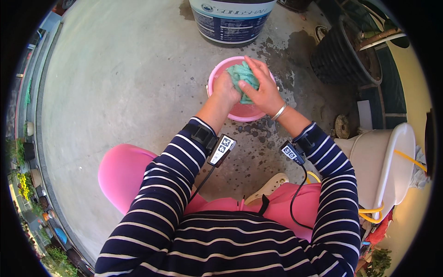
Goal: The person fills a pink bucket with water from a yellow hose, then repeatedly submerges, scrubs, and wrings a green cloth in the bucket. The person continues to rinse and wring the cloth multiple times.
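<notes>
Between my two hands is a bunched green cloth (243, 74), held over a round pink bucket (242, 118) with water in it. My left hand (225, 86) cups the cloth from the left and below, its fingers mostly hidden. On the other side my right hand (263, 90) presses the cloth with its thumb across the front and its fingers extended along the upper right edge. A silver bangle (279, 111) circles my right wrist. The bucket stands on the concrete floor, its handle ends showing at both sides.
A large labelled paint bucket (232, 26) stands just beyond the pink one. To the right are a black ribbed planter (341, 55), a white basin (373, 162) and a yellow hose (372, 214). Wet spots mark the concrete floor (131, 86). Potted plants (26, 183) line the left edge.
</notes>
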`<move>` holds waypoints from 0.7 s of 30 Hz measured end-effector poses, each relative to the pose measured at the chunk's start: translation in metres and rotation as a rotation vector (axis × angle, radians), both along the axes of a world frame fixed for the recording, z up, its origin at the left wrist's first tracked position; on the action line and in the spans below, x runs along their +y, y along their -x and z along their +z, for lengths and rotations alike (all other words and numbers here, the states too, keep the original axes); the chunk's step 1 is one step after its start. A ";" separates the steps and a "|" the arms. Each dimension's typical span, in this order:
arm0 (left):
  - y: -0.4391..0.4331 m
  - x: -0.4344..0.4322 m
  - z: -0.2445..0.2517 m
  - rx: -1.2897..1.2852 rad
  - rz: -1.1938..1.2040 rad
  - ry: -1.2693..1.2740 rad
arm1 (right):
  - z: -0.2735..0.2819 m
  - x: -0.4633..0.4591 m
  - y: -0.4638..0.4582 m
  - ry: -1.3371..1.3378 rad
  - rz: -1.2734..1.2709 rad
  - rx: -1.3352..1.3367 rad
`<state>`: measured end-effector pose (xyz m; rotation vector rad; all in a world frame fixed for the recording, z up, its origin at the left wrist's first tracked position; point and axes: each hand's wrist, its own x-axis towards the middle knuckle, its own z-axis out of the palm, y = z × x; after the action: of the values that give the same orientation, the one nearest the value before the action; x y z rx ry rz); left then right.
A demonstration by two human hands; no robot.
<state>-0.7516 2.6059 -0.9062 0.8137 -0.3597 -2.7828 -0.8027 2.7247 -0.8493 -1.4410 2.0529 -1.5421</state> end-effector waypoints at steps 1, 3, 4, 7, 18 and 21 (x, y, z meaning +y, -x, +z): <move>0.000 0.001 0.002 -0.022 0.002 0.004 | -0.012 -0.001 -0.004 -0.002 -0.058 0.231; 0.000 0.004 0.007 -0.025 0.000 -0.006 | -0.029 -0.004 -0.002 -0.036 -0.109 0.281; -0.001 0.006 0.009 -0.037 -0.002 0.016 | -0.033 -0.006 -0.001 -0.052 -0.135 0.305; -0.001 0.012 0.015 -0.132 -0.014 0.048 | -0.034 -0.009 0.005 -0.197 -0.135 0.126; -0.006 0.028 0.017 -0.331 -0.019 0.674 | -0.031 -0.027 0.062 -0.565 -0.190 -0.707; -0.009 0.008 0.033 -0.319 -0.083 0.991 | -0.022 -0.006 0.091 -0.518 -0.217 -0.909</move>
<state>-0.7426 2.6135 -0.8737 0.9298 -1.6541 -2.0594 -0.8937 2.7183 -0.8711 -0.2402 1.8119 -1.2311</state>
